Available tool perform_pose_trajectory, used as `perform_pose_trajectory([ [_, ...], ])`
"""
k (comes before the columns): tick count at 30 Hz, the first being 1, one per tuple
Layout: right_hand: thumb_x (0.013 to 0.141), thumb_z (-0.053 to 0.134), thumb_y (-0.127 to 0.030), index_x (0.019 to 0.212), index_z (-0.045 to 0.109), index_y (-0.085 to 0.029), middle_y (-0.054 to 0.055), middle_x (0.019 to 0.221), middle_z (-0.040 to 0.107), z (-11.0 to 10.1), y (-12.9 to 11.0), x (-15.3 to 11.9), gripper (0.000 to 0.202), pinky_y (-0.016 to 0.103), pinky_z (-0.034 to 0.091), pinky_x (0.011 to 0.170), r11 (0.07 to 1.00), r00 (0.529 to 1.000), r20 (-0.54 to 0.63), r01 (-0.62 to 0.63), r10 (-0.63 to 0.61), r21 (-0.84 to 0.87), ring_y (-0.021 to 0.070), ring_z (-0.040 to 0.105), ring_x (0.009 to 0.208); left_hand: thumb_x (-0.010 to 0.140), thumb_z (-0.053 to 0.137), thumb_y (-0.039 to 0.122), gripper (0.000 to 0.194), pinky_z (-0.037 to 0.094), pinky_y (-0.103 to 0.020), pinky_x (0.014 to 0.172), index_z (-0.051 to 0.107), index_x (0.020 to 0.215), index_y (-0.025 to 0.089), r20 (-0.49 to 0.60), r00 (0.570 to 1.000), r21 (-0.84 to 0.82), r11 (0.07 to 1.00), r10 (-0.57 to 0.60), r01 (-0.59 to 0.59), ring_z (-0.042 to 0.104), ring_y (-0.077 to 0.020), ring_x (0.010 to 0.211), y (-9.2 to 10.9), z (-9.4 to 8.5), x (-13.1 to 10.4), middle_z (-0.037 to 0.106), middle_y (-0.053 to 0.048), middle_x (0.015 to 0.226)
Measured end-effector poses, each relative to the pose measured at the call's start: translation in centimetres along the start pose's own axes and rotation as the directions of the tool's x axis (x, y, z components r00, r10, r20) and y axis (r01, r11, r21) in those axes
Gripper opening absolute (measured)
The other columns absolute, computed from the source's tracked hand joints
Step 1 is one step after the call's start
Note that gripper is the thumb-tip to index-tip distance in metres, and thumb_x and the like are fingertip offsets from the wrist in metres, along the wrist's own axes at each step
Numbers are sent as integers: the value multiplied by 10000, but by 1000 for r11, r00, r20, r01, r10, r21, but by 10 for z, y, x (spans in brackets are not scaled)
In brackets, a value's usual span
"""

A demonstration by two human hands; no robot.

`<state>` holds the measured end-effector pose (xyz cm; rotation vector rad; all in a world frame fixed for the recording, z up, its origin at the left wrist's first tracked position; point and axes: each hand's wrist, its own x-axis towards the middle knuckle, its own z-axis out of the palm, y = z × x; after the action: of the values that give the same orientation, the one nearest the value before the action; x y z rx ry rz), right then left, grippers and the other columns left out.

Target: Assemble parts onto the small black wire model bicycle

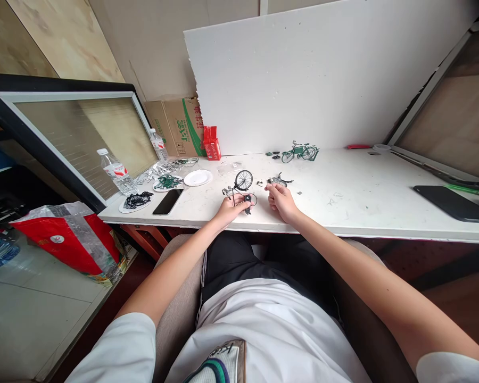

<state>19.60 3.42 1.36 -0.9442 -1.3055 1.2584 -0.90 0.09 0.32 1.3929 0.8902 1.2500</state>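
Observation:
My left hand (230,207) grips a partly built black model bicycle (244,181) above the front of the white table. One spoked wheel points away from me, the handlebar is at the left, and my fingers cover part of the frame. Just to the right, my right hand (280,200) is closed with thumb and forefinger pinched together; anything between them is too small to make out. Behind it lies a cluster of dark model parts with a spoked wheel (279,181). Tiny loose pieces (259,183) are scattered between the hands.
A green model bicycle (300,152) stands at the back. On the left are a plate of black parts (138,200), green parts (168,182), a white plate (198,177), a phone (168,202), a water bottle (117,171) and a red box (212,143). A black tablet-like slab (455,204) lies right.

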Motion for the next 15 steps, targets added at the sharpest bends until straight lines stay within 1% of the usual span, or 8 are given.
perform_pose_trajectory([
  [3,818,742,-657,822,549,-239,-81,564,319,0,-1,-2,460,245,226,433,999,996,81,28,-24,-40,92,263,476,777,823,307,417,570,-305,803,731,1139,124,4,1000,9,1000,6,-6,731,-179,875,-1,0,0,791,-125,1057],
  [6,801,759,-677,757,605,-209,-56,558,388,1,-2,-5,494,254,233,446,987,984,164,91,-69,-132,84,283,480,769,835,301,447,574,-308,810,722,1164,128,1,1000,14,1000,9,-9,740,-215,974,-3,0,0,784,-138,1102],
  [9,808,746,-691,784,708,-173,-2,596,544,2,-3,-8,519,265,329,502,957,972,214,155,-102,-245,108,408,535,763,848,313,458,580,-323,816,721,1161,124,-2,1000,21,1000,19,-19,739,-236,1004,-5,-1,1,783,-142,1092],
  [11,823,738,-675,817,754,-159,38,690,654,2,-3,-9,516,274,397,581,939,963,238,195,-128,-282,129,496,610,755,858,322,459,583,-337,833,728,1147,121,2,1000,24,999,31,-31,737,-240,1007,-7,-2,2,782,-140,1088],
  [13,824,742,-654,843,777,-155,59,785,719,2,-1,-8,500,283,433,656,932,958,249,214,-142,-292,146,547,678,746,871,333,459,585,-352,856,736,1129,120,9,999,31,999,42,-42,732,-242,1010,-9,-2,4,780,-138,1095],
  [15,809,755,-644,865,787,-155,64,830,743,1,1,-7,493,291,447,702,933,959,248,207,-135,-293,157,573,716,738,883,344,461,586,-366,873,743,1115,118,13,999,45,998,50,-51,728,-242,1006,-11,-3,5,780,-135,1095],
])
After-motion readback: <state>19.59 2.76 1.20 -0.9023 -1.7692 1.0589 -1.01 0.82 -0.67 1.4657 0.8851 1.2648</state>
